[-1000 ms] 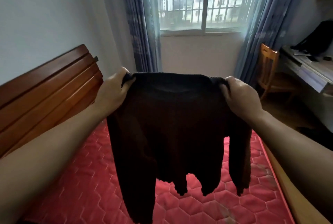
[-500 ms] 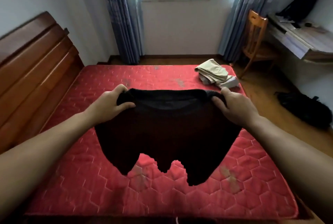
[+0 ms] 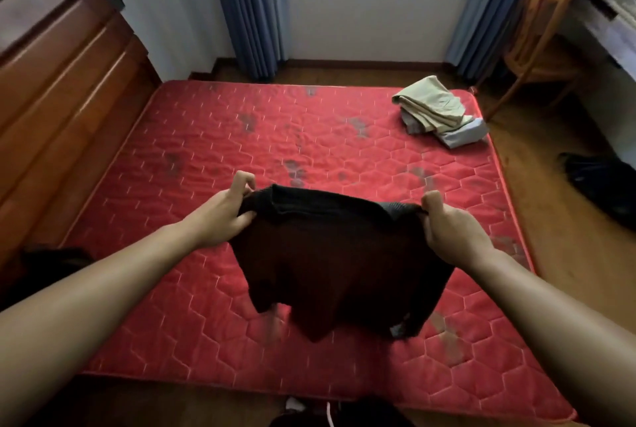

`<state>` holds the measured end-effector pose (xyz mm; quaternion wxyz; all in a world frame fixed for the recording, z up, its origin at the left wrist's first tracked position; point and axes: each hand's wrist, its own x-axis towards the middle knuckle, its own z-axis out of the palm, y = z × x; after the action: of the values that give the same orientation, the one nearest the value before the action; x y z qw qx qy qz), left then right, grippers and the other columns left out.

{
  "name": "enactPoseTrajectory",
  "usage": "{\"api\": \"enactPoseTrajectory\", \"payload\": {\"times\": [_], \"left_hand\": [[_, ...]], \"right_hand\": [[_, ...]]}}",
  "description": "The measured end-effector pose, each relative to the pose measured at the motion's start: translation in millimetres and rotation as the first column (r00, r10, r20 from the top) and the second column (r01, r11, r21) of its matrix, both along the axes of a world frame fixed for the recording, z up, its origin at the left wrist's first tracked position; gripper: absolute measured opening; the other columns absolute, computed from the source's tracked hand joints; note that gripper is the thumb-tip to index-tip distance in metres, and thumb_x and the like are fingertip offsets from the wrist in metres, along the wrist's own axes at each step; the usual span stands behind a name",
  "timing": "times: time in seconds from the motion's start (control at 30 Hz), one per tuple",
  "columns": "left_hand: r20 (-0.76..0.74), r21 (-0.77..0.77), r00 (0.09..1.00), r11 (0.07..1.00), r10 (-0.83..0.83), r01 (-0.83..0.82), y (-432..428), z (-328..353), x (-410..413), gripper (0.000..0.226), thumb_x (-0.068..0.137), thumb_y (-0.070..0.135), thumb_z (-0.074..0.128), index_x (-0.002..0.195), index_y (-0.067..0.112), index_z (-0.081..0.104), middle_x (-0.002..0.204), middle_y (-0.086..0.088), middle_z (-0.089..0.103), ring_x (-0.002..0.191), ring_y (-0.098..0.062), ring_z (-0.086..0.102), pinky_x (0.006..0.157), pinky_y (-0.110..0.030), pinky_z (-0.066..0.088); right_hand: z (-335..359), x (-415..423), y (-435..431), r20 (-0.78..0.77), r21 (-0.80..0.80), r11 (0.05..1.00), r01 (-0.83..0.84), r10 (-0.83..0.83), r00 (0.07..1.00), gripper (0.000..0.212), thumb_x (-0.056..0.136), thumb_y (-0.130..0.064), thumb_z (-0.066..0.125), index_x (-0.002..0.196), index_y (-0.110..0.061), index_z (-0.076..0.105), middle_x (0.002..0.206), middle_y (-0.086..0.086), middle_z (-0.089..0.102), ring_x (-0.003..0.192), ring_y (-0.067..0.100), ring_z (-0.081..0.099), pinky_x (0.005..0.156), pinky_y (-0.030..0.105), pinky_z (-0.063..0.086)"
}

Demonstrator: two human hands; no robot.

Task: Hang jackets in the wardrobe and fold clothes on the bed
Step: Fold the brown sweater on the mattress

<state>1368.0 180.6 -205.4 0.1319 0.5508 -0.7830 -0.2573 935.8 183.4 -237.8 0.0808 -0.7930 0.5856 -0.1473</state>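
Both hands [image 3: 337,220] hold dark sweater [image 3: 340,265] collar-away, hem toward viewer.

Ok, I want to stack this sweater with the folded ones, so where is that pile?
In the head view the folded pile lies on the far right corner of the red mattress, near the wooden chair.
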Motion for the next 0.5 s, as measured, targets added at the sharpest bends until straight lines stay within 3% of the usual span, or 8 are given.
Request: {"api": "enactPoseTrajectory", "payload": {"times": [0.1,0.2,0.27,0.37,0.5], "left_hand": [[-0.013,-0.022,0.997,0.997,0.075,-0.075,-24,-22,-9,0.042,0.090,-0.004,0.055,0.103,0.030,0.033,0.085,0.001,0.052,0.067,-0.018,0.050,0.061,-0.033,0.044],[0.010,-0.072,0.999,0.996,0.052,-0.051,-50,-52,-14,0.040,0.084,-0.011,0.052,0.091,0.028,0.051,0.096,0.011,0.052,0.081,-0.017,0.054,0.070,-0.033,0.048],[0.048,-0.079,0.999,0.997,0.022,-0.018,-70,-74,-14,0.038,0.081,-0.015,0.052,0.086,0.021,0.061,0.100,0.007,0.056,0.085,-0.016,0.056,0.071,-0.035,0.050],[0.142,-0.069,0.989,0.996,-0.045,0.056,-110,-107,-11,0.036,0.084,-0.014,0.055,0.102,0.012,0.073,0.111,-0.005,0.063,0.100,-0.025,0.061,0.085,-0.041,0.053],[0.293,-0.044,0.948,0.989,-0.125,0.144,-197,-157,-8,0.043,0.085,-0.013,0.057,0.122,0.005,0.069,0.125,-0.015,0.062,0.108,-0.038,0.060,0.092,-0.048,0.053]], "right_hand": [[-20,-4,-30,-0.048,-0.009,0.996,-0.090,0.090,0.995,0.035,0.081,0.005,0.061,0.094,-0.019,0.040,0.081,0.012,0.057,0.055,0.044,0.058,0.044,0.039,0.037],[-47,-9,-63,-0.181,0.102,0.980,-0.169,0.185,0.966,0.027,0.076,-0.002,0.064,0.092,-0.018,0.050,0.093,0.007,0.052,0.055,0.037,0.055,0.042,0.036,0.045],[-68,-13,-83,-0.252,0.189,0.968,-0.166,0.211,0.945,0.022,0.077,-0.008,0.068,0.092,-0.017,0.055,0.097,0.006,0.051,0.060,0.034,0.055,0.046,0.038,0.050],[-100,-13,-119,-0.275,0.273,0.956,-0.110,0.187,0.943,0.024,0.081,-0.013,0.066,0.103,-0.020,0.059,0.102,0.005,0.049,0.070,0.035,0.060,0.055,0.042,0.054],[-136,1,-195,-0.284,0.253,0.964,-0.085,0.158,0.946,0.035,0.084,-0.006,0.054,0.117,-0.017,0.057,0.109,0.007,0.050,0.088,0.038,0.063,0.065,0.045,0.054]]}}
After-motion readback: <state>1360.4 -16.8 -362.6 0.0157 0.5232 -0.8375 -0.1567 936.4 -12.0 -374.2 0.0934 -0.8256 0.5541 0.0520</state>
